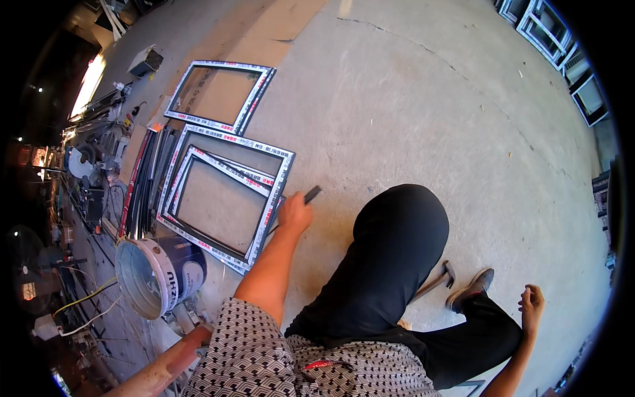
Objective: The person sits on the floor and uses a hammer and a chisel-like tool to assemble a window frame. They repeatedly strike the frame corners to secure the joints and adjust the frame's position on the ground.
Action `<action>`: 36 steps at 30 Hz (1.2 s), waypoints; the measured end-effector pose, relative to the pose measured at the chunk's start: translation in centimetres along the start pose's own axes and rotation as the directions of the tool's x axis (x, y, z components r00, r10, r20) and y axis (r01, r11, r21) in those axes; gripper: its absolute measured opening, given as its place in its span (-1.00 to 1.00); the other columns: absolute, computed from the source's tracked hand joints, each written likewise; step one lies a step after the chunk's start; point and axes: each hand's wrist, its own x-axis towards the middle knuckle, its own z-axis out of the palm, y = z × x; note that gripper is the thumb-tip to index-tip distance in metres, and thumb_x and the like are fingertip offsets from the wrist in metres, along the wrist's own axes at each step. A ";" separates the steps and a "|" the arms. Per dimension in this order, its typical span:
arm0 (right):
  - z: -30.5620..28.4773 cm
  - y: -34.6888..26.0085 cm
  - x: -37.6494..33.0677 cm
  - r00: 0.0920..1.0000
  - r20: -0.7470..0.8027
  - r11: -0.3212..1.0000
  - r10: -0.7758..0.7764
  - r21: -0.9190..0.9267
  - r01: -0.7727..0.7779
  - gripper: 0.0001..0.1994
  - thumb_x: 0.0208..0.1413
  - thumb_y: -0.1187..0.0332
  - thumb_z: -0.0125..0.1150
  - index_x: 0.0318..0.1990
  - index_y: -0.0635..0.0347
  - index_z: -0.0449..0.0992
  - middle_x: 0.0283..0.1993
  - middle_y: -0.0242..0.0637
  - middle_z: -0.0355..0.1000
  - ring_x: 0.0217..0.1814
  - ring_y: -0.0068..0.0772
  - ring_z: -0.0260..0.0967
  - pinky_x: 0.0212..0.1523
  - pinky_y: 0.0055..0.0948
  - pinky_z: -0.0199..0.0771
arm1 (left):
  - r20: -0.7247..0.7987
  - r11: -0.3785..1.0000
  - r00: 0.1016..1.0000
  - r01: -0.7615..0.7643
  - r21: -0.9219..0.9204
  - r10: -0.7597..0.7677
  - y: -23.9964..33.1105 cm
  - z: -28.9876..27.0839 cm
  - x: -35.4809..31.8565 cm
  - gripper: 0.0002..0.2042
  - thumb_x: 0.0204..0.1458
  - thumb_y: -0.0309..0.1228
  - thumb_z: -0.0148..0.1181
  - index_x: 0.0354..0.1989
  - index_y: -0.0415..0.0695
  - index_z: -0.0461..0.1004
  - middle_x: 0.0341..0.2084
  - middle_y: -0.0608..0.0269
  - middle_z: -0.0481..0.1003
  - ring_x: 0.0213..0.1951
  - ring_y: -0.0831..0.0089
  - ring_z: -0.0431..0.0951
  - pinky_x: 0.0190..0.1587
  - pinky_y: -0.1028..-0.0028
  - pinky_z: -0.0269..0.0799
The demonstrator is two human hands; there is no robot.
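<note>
My left hand (295, 215) is closed round a short dark bar (312, 194), whose blunt end sticks out past the fingers; its exact kind is hard to tell. Just beside this hand lies a rectangular window frame (290, 162) wrapped in white printed film. A smaller, similar frame (188, 173) rests askew within its outline. Farther off, another filmed frame (173, 104) overlaps the first one's far edge. My right hand (531, 308) hangs by my right knee, fingers loosely bent and apart, with nothing visible in it. A hammer (433, 284) lies on the floor between my legs.
At the left, a paint bucket (161, 268) is tipped on its side near the frames. Long dark profiles (147, 182), tools and cables crowd behind it. Cardboard (264, 40) covers part of the concrete floor (410, 119). More frames (546, 30) stand at the far right.
</note>
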 end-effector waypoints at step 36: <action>-3.4 18.0 1.2 0.880 -0.038 0.780 0.473 0.484 -0.398 -0.68 0.30 0.05 0.32 0.00 0.04 0.54 -0.35 -0.51 0.44 -0.46 -0.67 0.34 -0.56 -0.60 0.25 | 0.149 0.948 0.939 0.291 0.133 -0.309 -14.4 -3.1 -2.6 -0.55 0.09 -0.21 0.43 0.02 -0.24 0.47 0.01 -0.18 0.61 0.10 -0.09 0.61 0.16 0.09 0.50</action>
